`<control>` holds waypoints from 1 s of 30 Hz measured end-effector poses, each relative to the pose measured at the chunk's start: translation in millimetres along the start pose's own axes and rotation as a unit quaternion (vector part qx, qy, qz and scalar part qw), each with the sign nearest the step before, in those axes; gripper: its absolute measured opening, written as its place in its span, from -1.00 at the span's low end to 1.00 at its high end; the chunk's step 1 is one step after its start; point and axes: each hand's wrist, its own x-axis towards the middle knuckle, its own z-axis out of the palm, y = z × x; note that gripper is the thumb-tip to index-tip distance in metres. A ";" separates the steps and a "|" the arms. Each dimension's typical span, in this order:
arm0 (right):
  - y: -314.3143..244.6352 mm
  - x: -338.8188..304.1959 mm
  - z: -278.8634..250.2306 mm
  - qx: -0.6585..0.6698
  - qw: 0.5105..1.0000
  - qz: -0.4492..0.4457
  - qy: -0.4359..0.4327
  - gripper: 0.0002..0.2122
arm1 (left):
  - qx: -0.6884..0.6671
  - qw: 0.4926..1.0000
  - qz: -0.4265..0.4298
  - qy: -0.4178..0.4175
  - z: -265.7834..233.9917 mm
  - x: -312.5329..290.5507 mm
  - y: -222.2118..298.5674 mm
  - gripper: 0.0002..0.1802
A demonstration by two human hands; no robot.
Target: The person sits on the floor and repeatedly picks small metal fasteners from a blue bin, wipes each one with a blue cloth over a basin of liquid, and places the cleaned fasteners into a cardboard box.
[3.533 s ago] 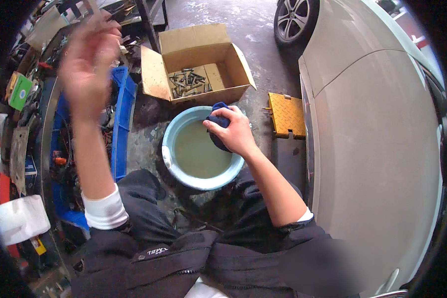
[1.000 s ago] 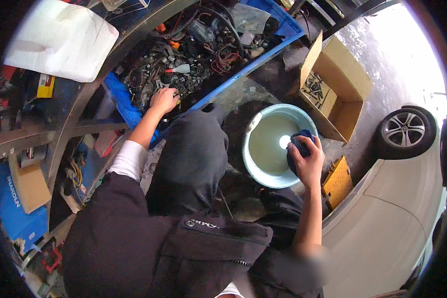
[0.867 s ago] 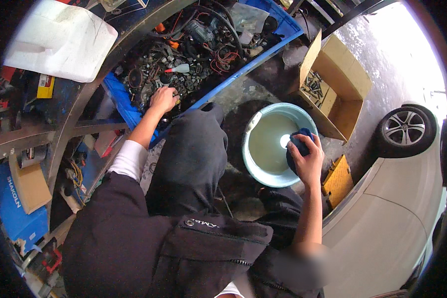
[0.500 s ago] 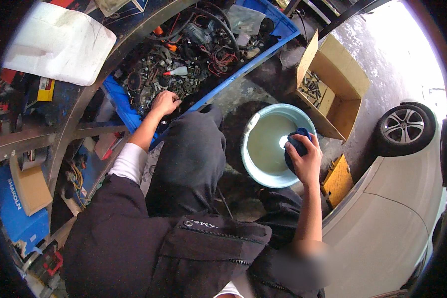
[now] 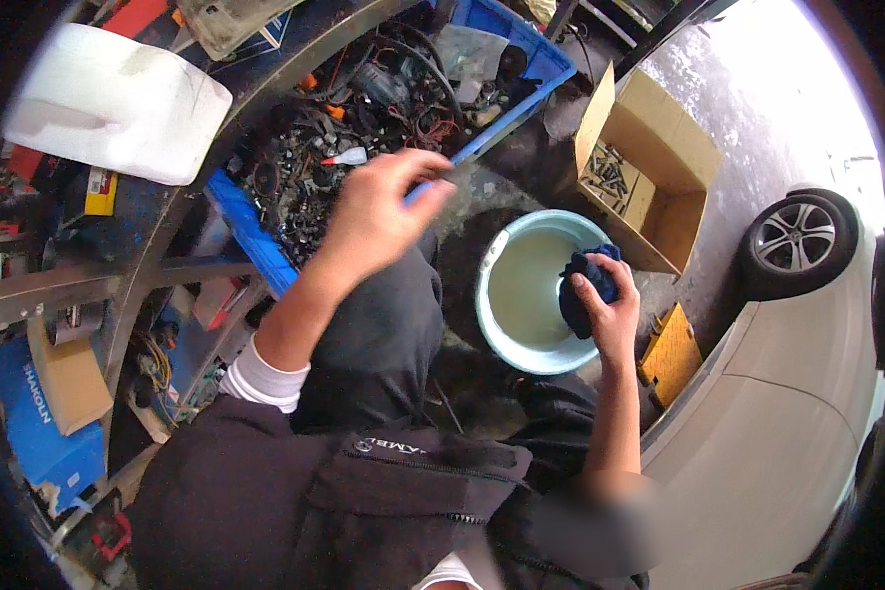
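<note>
My left hand [image 5: 379, 211] is raised over the near edge of a blue plastic tray [image 5: 501, 128], slightly blurred. Its thumb and fingers are apart, with the tray's rim showing in the gap and no object visible in them. The tray is heaped with small dark metal parts [image 5: 300, 192], cables and a small white bottle with a red tip [image 5: 346, 156]. Over the right side of a light blue bucket [image 5: 492, 320] of cloudy water, my right hand [image 5: 612, 305] grips a bunched dark blue cloth [image 5: 585, 290].
An open cardboard box [image 5: 674, 211] with metal pieces stands beyond the bucket. To the right are a yellow panel [image 5: 671, 354] and a pale car [image 5: 767, 413] with its wheel [image 5: 796, 238]. A metal shelf frame [image 5: 133, 265] and a white plastic container [image 5: 118, 103] are on the left.
My left hand has lifted out of the parts in the tray and moved right and closer to me. My right hand stays at the bucket with the cloth, its grip slightly shifted.
</note>
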 end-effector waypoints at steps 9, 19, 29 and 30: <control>-0.4 -3.7 -45.7 0.096 0.988 -0.057 0.105 -0.34 | 0.174 0.937 0.260 -0.154 148.1 46.6 111.3 -0.78; 3.6 -15.1 -73.8 -0.196 0.963 -0.071 0.169 -0.35 | -0.119 0.937 0.194 -0.264 205.7 50.0 113.6 -0.66; 13.9 -12.2 -74.9 -0.167 0.966 -0.014 0.195 -0.70 | -0.031 0.922 0.293 -0.250 218.3 36.1 106.4 -0.64; 15.7 -13.0 -74.5 -0.164 0.967 -0.003 0.193 -0.70 | 0.002 0.914 0.349 -0.208 220.6 33.9 105.3 -0.69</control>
